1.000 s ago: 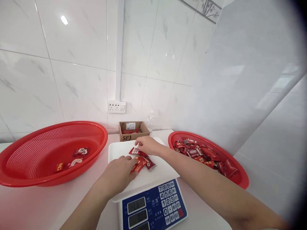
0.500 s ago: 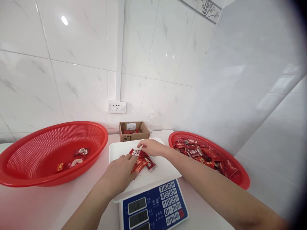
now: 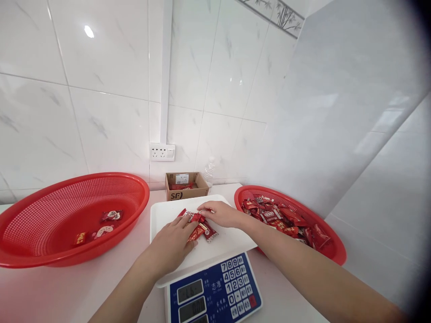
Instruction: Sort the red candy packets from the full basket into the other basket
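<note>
A small pile of red wrapped snack packets (image 3: 197, 228) lies on the white pan (image 3: 232, 240) of a digital scale (image 3: 215, 285). My left hand (image 3: 175, 242) curves over the pile's left side, fingers on top and thumb along the lower edge, with a packet between them. From the right, my right hand (image 3: 220, 214) reaches in with bent fingers, its tips at a red packet on the pile's upper side. Both hands partly cover the pile. A dark red packet (image 3: 210, 234) sticks out between them. The scale's display shows 0.00 on one line.
At left stands a red perforated basket (image 3: 134, 188) with a few packets (image 3: 112, 215) in it. Another red basket (image 3: 338, 255), heaped with packets, is at right. Behind the scale are a cardboard box (image 3: 190, 193) holding red packets and a clear plastic bottle (image 3: 209, 170) against the tiled wall.
My right hand has moved slightly lower on the pile, and its fingers have drawn in at a red packet. My left hand's fingers have spread further over the packets. The view has shifted slightly.
</note>
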A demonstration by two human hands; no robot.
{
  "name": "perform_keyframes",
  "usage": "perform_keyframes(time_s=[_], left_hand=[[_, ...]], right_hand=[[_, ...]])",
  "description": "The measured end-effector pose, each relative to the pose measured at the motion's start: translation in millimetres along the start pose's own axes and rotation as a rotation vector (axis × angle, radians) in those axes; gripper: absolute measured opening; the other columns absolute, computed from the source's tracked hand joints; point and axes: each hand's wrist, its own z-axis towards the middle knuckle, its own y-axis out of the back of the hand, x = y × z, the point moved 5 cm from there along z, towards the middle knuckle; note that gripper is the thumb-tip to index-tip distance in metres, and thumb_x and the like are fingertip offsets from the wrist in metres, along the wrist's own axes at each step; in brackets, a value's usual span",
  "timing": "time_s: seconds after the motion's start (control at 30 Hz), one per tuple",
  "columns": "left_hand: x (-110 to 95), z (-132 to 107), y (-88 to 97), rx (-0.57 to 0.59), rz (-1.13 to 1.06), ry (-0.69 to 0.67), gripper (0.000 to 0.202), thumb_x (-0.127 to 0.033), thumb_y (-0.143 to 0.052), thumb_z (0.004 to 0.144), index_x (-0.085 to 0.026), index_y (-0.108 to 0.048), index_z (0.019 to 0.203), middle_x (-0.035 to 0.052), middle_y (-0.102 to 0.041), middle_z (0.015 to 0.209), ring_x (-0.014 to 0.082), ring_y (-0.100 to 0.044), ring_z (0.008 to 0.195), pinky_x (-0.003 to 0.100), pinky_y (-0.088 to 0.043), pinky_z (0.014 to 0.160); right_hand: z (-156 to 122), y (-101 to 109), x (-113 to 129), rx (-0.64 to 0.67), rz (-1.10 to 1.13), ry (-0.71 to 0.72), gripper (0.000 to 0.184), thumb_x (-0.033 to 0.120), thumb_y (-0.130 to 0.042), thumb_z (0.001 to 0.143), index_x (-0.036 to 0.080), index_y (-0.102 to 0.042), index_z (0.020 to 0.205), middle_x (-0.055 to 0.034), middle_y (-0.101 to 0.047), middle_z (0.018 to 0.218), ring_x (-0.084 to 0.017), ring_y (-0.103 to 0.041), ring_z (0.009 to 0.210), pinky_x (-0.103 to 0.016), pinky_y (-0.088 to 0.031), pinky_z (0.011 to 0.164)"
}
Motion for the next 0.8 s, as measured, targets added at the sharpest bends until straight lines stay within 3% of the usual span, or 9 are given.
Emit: perform_keyframes(time_s=[0.1, 0.2, 0.33, 0.4, 0.53, 0.8], left_hand=[[2.4, 0.1, 0.7, -0.006, 0.000, 0.027, 0.049, -0.036, -0.040, 0.092, -0.024, -0.039, 0.139, 0.0073, -0.033, 0.149, 0.0271, -0.027, 0.137, 0.047, -0.034, 0.106], [3.4, 0.2, 5.1, -0.065, -0.011, 0.025, 0.050, -0.038, -0.041, 0.091, -0.024, -0.040, 0.139, 0.0087, -0.035, 0.148, 0.0275, -0.029, 0.137, 0.048, -0.033, 0.107], [1.9, -2.1, 17.4, -0.232, -0.067, 0.022, 0.045, -0.043, -0.036, 0.092, -0.026, -0.049, 0.131, 0.0069, -0.042, 0.144, 0.0287, -0.040, 0.131, 0.048, -0.040, 0.102], [2.6, -4.5, 23.3, -0.321, -0.107, 0.061, 0.048, -0.050, -0.033, 0.091, -0.027, -0.051, 0.129, 0.0053, -0.044, 0.142, 0.0293, -0.045, 0.126, 0.046, -0.046, 0.096], [1.7, -9.5, 29.9, -0.456, -0.146, 0.072, 0.052, -0.060, -0.034, 0.088, -0.030, -0.055, 0.124, 0.0037, -0.050, 0.136, 0.0304, -0.050, 0.121, 0.045, -0.049, 0.093], [3.9, -11.8, 29.0, -0.498, -0.132, 0.028, 0.049, -0.059, -0.034, 0.088, -0.030, -0.056, 0.121, 0.0039, -0.054, 0.132, 0.0307, -0.054, 0.117, 0.046, -0.051, 0.090]], right_hand=[[-15.7, 20.7, -22.4, -0.088, 0.039, -0.091, 0.031, 0.029, -0.047, 0.088, 0.020, -0.063, 0.114, -0.0045, -0.062, 0.124, -0.019, -0.054, 0.115, -0.030, -0.041, 0.096], [-41.3, 46.6, -55.0, -0.158, -0.050, -0.292, 0.028, 0.024, -0.047, 0.089, 0.019, -0.062, 0.112, -0.0052, -0.063, 0.120, -0.018, -0.058, 0.109, -0.028, -0.044, 0.091], [-80.5, 68.2, -100.4, -0.100, -0.176, -0.540, 0.022, 0.016, -0.045, 0.089, 0.015, -0.065, 0.098, -0.0082, -0.069, 0.101, -0.020, -0.063, 0.092, -0.031, -0.048, 0.081], [-97.2, 67.9, -122.5, 0.003, -0.212, -0.642, 0.017, 0.018, -0.049, 0.089, 0.015, -0.065, 0.094, -0.0085, -0.068, 0.098, -0.020, -0.062, 0.088, -0.033, -0.049, 0.080], [-115.0, 56.7, -158.8, 0.186, -0.246, -0.772, 0.027, 0.032, -0.054, 0.090, 0.017, -0.058, 0.113, -0.0079, -0.059, 0.115, -0.019, -0.060, 0.096, -0.039, -0.051, 0.082], [-99.5, 47.4, -190.1, 0.154, -0.293, -0.860, 0.030, 0.032, -0.053, 0.091, 0.018, -0.055, 0.117, -0.0084, -0.056, 0.119, -0.020, -0.059, 0.099, -0.040, -0.051, 0.083]])
